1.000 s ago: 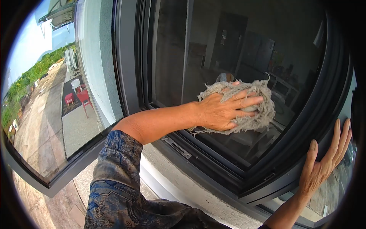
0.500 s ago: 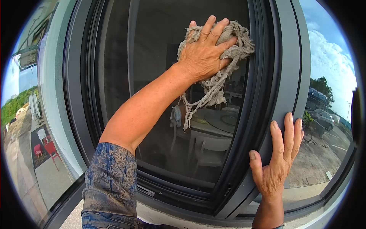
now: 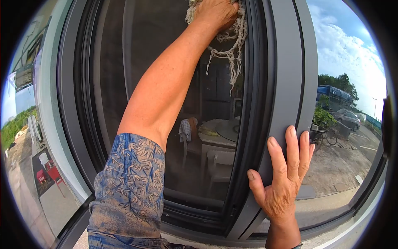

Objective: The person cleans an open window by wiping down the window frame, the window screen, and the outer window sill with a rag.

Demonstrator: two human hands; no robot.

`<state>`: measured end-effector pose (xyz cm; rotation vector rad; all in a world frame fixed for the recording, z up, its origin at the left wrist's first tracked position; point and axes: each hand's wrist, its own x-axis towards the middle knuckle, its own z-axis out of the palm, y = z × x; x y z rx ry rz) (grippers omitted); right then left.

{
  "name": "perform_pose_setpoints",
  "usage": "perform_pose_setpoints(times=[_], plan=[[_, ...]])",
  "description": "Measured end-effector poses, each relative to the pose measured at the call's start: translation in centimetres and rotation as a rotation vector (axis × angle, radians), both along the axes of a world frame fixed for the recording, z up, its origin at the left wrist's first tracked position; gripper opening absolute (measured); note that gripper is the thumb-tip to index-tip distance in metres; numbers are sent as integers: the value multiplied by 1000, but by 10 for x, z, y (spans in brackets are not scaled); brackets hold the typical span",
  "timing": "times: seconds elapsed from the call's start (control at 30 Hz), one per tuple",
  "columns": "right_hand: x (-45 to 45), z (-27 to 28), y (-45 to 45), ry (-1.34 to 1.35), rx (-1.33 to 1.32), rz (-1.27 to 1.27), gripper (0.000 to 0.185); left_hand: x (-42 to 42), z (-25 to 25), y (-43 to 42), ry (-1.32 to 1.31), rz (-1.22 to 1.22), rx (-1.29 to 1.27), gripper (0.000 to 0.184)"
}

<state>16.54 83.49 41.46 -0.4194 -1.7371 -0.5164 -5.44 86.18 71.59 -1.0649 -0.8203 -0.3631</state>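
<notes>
At the top of the view my left hand [image 3: 217, 14] is closed on a grey, shaggy rag [image 3: 234, 45] against the dark window screen [image 3: 166, 54]. Loose strands of the rag hang down below the hand, and the upper part of both is cut off by the view's edge. My right hand [image 3: 282, 178], fingers spread, lies flat on the grey window frame [image 3: 286, 83] at the lower right and holds nothing.
An opened glass window panel [image 3: 72, 224] stands at the left, beside a pale wall. Through the screen a round table [image 3: 222, 130] and chairs show dimly. Outside are a red chair [image 3: 54, 172] at the left and a parked car [image 3: 348, 119] at the right.
My left hand has moved up the screen with the rag, its fingers now curled rather than spread. My right hand remains on the frame. The view has shifted to the right.
</notes>
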Motion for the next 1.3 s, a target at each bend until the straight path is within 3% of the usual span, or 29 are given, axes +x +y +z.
perform_pose_setpoints(times=[0.03, 0.1, 0.13, 0.27, 0.33, 0.4, 0.47, 0.6, 0.67, 0.73, 0.87, 0.93, 1.0, 1.07, 1.13, 1.23, 1.3], plan=[[-2, -1, 1, 6, 1, -7, 57, -9, -9, 10, 94, -127, 17, 42], [-1, -2, 1, -1, 10, -29, 59, -8, -43, 10, 24, -358, -49, 47], [0, -3, 2, -2, 17, -33, 59, -13, -72, 10, -199, -375, -130, 28], [-3, -7, 1, -20, 48, -50, 60, -8, -186, -30, -257, -452, -413, 20], [-2, -5, 2, -19, 69, -55, 60, -18, -245, -44, -261, -365, -599, 22], [-2, -6, 3, -19, 57, -61, 59, -33, -290, -48, -84, -307, -646, 24], [-1, -6, 1, -27, 53, -44, 58, -44, -300, -47, 57, -208, -561, 23], [0, -6, 2, -40, 40, -60, 57, -60, -251, -36, 214, -269, -558, 36], [2, -7, 3, -55, 39, -62, 57, -56, -204, -43, 196, -121, -483, 47], [1, -8, 3, -50, 25, -53, 57, -56, -144, -46, -42, -127, -398, 47], [1, -9, 1, -46, -9, -53, 56, -90, -9, -24, -115, 174, 225, 54], [1, -9, 0, -54, -20, -64, 55, -103, 30, -41, -129, 44, 218, 49], [3, -11, 0, -61, -43, -64, 54, -62, 17, -72, -619, 192, 246, 48], [2, -10, 1, -52, -30, -39, 55, -163, 67, -32, -849, 46, 385, 54], [-1, -9, 0, -31, -41, -38, 54, -144, 36, -53, -1053, -238, 332, 57], [-3, -7, -1, -10, -12, -18, 54, -158, 37, -49, -1095, -267, 359, 65], [-4, -6, -2, 5, -16, 1, 56, -141, 23, -39, -841, -123, 311, 66]])
